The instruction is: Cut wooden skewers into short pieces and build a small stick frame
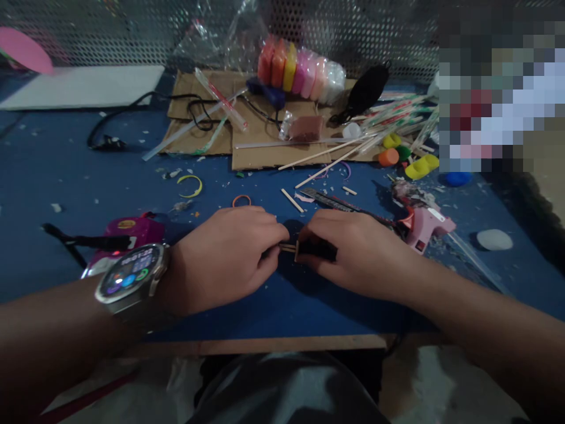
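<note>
Over the blue table, my left hand pinches the left ends of thin wooden sticks. A watch is on the left wrist. My right hand is closed on a small wooden piece at the sticks' right ends. A dark shape lies between the fingers of my right hand; whether it is an object or shadow is unclear. Both hands are close together. Just behind them lie a short stick and a box cutter.
A pink glue gun sits right of my right hand, a magenta device behind the watch. Cardboard at the back bears clay packs, a blue tool and long sticks. A white block lies far right.
</note>
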The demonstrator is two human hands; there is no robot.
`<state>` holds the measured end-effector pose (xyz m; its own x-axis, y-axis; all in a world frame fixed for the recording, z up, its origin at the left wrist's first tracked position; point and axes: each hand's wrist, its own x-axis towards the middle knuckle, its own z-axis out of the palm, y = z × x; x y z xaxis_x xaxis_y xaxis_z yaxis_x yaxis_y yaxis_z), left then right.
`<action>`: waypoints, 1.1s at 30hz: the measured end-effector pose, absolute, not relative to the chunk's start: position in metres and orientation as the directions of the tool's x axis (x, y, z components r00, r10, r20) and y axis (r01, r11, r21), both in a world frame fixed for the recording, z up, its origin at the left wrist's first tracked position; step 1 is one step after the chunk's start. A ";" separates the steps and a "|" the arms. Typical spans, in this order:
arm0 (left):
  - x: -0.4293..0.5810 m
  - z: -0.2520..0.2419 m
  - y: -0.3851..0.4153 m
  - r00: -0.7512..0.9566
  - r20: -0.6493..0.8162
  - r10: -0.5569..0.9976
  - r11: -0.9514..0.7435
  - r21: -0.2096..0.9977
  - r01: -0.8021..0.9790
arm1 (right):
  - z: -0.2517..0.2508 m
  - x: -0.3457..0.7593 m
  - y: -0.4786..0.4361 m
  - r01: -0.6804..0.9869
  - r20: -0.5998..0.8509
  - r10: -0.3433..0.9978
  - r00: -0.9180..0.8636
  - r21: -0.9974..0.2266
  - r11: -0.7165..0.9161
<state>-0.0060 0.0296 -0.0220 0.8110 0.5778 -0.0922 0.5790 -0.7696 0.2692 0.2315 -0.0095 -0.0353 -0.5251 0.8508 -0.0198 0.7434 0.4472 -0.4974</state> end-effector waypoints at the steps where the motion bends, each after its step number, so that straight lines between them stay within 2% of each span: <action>1: -0.005 -0.022 0.030 0.814 -0.095 0.574 -0.772 0.269 0.576 | -0.036 0.231 -0.009 0.744 -0.018 0.852 -0.524 -0.497 0.447; 14: -0.004 -0.022 0.031 0.833 -0.082 0.548 -0.798 0.247 0.549 | -0.035 0.230 -0.009 0.750 -0.022 0.849 -0.528 -0.481 0.454; 23: -0.003 -0.022 0.032 0.826 -0.127 0.549 -0.788 0.252 0.562 | -0.035 0.231 -0.008 0.745 -0.022 0.840 -0.541 -0.476 0.467; 33: -0.004 -0.024 0.031 0.835 -0.063 0.546 -0.802 0.249 0.543 | -0.036 0.231 -0.009 0.740 -0.015 0.839 -0.544 -0.481 0.471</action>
<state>-0.0039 0.0314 -0.0242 0.8352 0.5464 -0.0630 0.5432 -0.8017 0.2494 0.2307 -0.0086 -0.0365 -0.5441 0.8389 -0.0154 0.7398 0.4710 -0.4805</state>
